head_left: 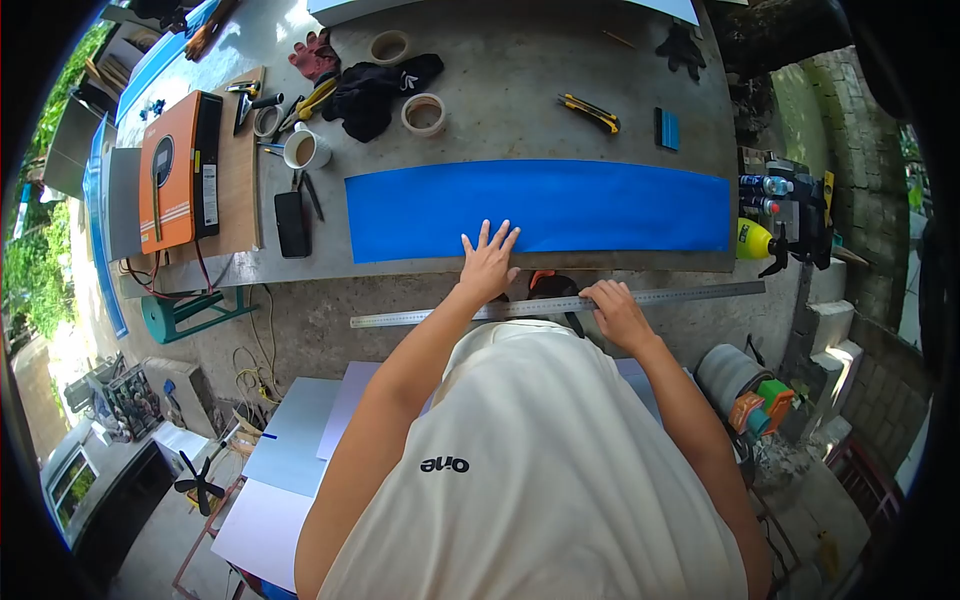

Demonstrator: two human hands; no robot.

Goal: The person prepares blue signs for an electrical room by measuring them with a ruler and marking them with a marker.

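Observation:
A long blue sheet lies flat along the front edge of the grey table. My left hand rests on the sheet's near edge with its fingers spread. Close to my body, below the table edge, a long metal ruler extends sideways. The fingers of my right hand are closed over the ruler, right of its middle. Beyond the sheet lie a yellow and black utility knife and a small blue squeegee-like block.
Left of the sheet are a black phone, a white mug and an orange boxed device. Tape rolls, a black cloth and gloves lie farther back. A yellow spray bottle stands past the right edge.

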